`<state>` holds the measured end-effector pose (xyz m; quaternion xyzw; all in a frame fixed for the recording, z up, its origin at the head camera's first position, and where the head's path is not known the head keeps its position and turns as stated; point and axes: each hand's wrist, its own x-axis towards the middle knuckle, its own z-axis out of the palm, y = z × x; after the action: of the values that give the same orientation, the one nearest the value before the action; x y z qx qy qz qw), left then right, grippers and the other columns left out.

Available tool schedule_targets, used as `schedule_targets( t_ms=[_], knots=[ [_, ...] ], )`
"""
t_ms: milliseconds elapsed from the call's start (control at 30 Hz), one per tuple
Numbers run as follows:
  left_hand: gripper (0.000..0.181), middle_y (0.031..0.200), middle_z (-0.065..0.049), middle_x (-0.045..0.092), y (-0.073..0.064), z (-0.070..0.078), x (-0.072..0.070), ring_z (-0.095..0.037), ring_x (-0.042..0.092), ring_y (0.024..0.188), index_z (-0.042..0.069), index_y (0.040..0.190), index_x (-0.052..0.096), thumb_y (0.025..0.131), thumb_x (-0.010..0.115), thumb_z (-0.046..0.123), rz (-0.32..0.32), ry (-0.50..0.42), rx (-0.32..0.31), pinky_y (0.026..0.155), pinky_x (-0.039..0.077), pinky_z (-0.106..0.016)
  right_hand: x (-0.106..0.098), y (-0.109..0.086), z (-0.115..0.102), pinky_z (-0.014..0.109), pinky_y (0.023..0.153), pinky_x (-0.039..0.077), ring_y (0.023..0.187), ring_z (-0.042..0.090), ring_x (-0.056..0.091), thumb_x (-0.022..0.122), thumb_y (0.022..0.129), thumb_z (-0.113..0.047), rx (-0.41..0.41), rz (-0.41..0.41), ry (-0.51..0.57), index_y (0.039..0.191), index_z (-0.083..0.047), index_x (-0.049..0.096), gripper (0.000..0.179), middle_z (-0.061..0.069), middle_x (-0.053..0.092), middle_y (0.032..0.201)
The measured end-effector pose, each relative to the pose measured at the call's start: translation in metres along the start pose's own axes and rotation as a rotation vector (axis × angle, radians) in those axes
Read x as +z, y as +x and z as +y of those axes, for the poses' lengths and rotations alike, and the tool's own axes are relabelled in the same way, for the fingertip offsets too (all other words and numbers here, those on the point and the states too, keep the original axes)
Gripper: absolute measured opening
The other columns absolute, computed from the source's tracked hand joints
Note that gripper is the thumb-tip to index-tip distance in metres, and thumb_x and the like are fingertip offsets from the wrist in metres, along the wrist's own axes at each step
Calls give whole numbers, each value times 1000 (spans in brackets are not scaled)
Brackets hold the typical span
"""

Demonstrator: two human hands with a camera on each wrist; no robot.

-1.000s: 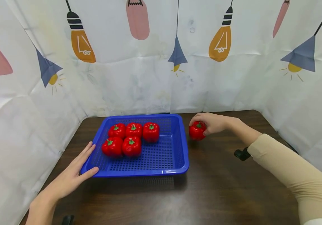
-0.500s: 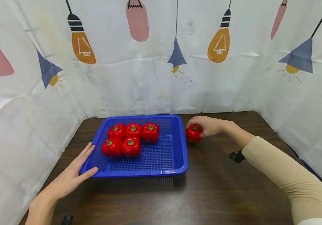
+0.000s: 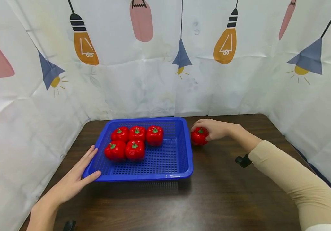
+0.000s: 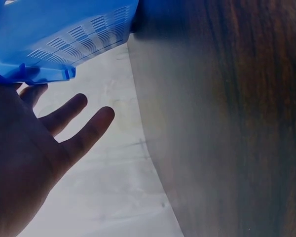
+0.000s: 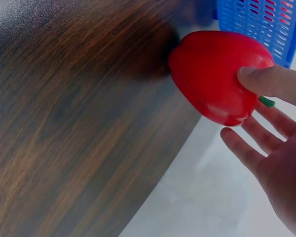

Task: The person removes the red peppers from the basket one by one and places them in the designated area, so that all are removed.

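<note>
A blue plastic basket (image 3: pixel 165 177) stands on the dark table, with several red bell peppers (image 3: pixel 135 150) grouped toward its left and back. My left hand (image 3: pixel 70 184) lies at the basket's left rim, fingers spread and straight; the left wrist view has that hand's fingers (image 4: pixel 91 131) extended below the basket wall. Just right of the basket, my right hand (image 3: pixel 213 130) grips another red bell pepper (image 3: pixel 198 137) with its green stem up. In the right wrist view the thumb presses on the side of this pepper (image 5: pixel 214 74), close to the basket's perforated wall.
The dark wooden table (image 3: pixel 226 192) reaches in front of and right of the basket. A white curtain (image 3: pixel 142 86) printed with lamps hangs behind and along both sides. A small black piece (image 3: pixel 243 160) sits at the right wrist.
My right hand and the bell pepper have shifted slightly left, toward the basket, then held almost still over the last half second. The left hand keeps its place at the rim.
</note>
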<state>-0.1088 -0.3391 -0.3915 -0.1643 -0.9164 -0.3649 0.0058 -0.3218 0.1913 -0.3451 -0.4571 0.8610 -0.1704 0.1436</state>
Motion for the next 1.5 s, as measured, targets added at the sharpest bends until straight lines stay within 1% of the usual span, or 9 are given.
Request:
schedule_targets(
  t_ms=[267,500,567,867,967,1100,1300,1433,1500],
  knots=[
    [81,172,-1,-3,0,0,2,-46,3,153,26,167,12,103,62,23,-2,-10,-7,113,8,-72,-8,-5,-3,53,102,47,131,32,49,76,83,5,12,13,31,138,-9,59,59,7,54,143],
    [81,172,0,-3,-2,1,3,-47,2,153,26,167,12,103,62,22,-1,-16,-11,108,11,-78,-26,-2,-9,57,106,43,135,35,47,74,85,6,4,21,47,139,-6,58,57,10,55,142],
    [80,172,0,-3,-2,1,3,-47,3,153,26,167,12,104,62,22,3,-6,-10,114,9,-70,-31,-1,-12,57,106,43,136,34,46,74,86,6,6,27,44,139,-7,58,57,9,55,142],
    [81,172,0,-2,-4,1,3,-46,5,153,27,167,12,104,62,23,8,3,-16,115,9,-68,-42,19,-30,53,107,43,131,31,52,74,89,2,-65,68,-14,136,-7,61,50,8,60,137],
    [81,172,0,-3,-4,1,3,-46,4,153,27,167,12,104,62,23,5,2,-17,114,9,-69,-44,26,-38,53,107,43,131,32,52,73,89,0,-81,58,-15,137,-4,61,49,11,60,138],
    [81,172,1,-3,-2,1,2,-46,3,153,27,167,12,103,62,23,4,-10,-16,108,11,-78,-45,38,-47,52,108,42,132,33,51,73,90,-1,-104,36,-21,136,-6,61,48,10,58,139],
    [81,172,2,-3,-1,1,0,-44,3,154,29,167,11,104,62,23,4,-6,-24,113,9,-71,-47,54,-61,49,106,44,130,34,52,72,92,-3,-105,-17,-60,138,-9,60,48,8,56,140],
    [81,172,3,-3,0,0,2,-43,2,154,28,167,12,104,62,22,11,-10,-17,112,9,-74,-44,64,-70,47,108,42,132,31,51,72,94,-8,-109,-58,-124,139,-12,59,48,7,55,142],
    [81,172,4,-3,0,-1,5,-40,1,154,28,167,12,104,62,22,14,-10,-14,114,7,-71,-40,68,-74,45,110,41,135,28,50,73,94,-11,-112,-78,-157,140,-14,59,49,4,55,143]
  ],
)
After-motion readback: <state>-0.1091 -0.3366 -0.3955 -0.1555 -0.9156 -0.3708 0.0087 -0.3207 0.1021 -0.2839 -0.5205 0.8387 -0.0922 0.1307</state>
